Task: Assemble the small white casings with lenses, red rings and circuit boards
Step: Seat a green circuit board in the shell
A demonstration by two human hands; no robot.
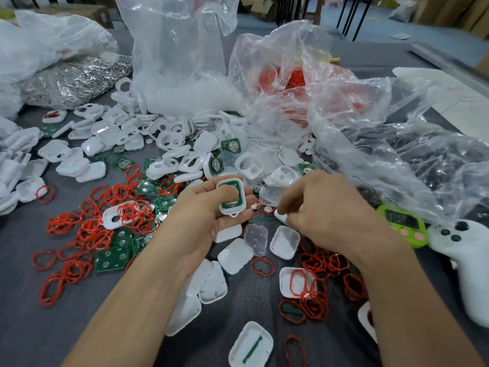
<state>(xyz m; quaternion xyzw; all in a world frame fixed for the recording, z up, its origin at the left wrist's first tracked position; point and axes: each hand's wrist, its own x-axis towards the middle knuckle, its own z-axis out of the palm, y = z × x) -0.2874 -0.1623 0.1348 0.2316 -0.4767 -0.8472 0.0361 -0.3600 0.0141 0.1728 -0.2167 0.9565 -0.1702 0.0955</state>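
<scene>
My left hand (203,215) grips a small white casing (230,197) with a green circuit board seated inside it, thumb pressed on the board. My right hand (317,207) hovers just to the right, fingers curled down over the table by a white casing (281,218); what it pinches is hidden. Loose red rings (90,234) lie scattered at the left and more red rings (325,263) at the right. Green circuit boards (112,258) sit left of my left wrist. White casing halves (234,255) lie below my hands.
A heap of white casings (169,139) fills the middle back. Clear plastic bags (182,62) stand behind, one holding red rings (288,78). A silver bag (74,80) lies back left. A green timer (402,223) and a white controller (465,258) rest at the right.
</scene>
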